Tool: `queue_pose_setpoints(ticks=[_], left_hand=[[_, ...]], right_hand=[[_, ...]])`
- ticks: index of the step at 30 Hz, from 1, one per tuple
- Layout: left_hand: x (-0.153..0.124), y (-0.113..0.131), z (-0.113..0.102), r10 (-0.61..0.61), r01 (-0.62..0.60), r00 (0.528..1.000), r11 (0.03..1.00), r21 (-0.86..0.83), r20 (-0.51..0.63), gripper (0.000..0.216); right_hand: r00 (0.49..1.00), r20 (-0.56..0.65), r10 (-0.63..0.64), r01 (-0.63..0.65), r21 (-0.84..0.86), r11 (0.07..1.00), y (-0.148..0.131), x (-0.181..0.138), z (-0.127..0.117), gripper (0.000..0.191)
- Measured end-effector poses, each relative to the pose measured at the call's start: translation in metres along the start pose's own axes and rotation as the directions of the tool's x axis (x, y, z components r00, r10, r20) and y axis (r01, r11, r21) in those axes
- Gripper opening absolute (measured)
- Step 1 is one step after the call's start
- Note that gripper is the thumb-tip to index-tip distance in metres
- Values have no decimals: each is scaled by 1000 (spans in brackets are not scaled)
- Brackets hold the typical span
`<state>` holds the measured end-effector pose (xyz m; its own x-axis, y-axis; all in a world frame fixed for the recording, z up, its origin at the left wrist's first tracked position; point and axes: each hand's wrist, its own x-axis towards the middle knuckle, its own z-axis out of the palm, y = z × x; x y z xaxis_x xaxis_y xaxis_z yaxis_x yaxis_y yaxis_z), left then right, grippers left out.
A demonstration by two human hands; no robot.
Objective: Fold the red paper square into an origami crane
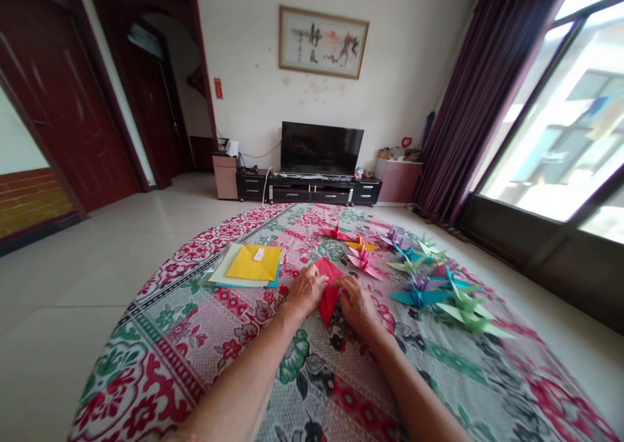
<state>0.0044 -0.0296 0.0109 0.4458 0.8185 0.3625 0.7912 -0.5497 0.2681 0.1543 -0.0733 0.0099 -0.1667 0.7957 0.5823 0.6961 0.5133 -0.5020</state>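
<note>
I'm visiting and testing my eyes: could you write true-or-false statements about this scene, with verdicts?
The bare left hand and bare right hand touch the folded red paper. True.
A flat yellow paper square overlaps a pale paper sheet. True.
That square lies right of both hands. False: it lies left of them.
Colourful winged paper birds rest on the floral cloth. True.
The rectangular television is lit. False: its flat black screen is dark.

hands (306, 291) (359, 305): 2 | red paper (327, 304): 1 | cranes (420, 296): 10+, overlapping | paper stack (244, 266): 1 | television (322, 148): 1
</note>
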Motion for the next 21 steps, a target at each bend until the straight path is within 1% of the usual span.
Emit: queue_pose_setpoints(ticks=[4, 6, 8, 15, 21], left_hand=[[-1, 0, 1, -6, 6, 1000, 1000, -11, -8, 29], [0, 0, 0, -3, 3, 1000, 1000, -12, -1, 28], [0, 0, -1, 0, 0, 1000, 1000, -8, 8, 28], [0, 1, -3, -8, 8, 1000, 1000, -13, 16, 27], [1, -1, 0, -16, 17, 1000, 999, -39, 22, 24]], right_hand=[[992, 119, 31, -9, -179, 984, -5, 3, 2, 19], [988, 147, 51, -13, -252, 968, -10, 2, 1, 17], [985, 159, 59, -12, -284, 959, -13, 1, 0, 17], [980, 198, 12, 39, -251, 967, -21, -6, 1, 17], [979, 204, -9, 54, -219, 974, -30, -11, 5, 17]])
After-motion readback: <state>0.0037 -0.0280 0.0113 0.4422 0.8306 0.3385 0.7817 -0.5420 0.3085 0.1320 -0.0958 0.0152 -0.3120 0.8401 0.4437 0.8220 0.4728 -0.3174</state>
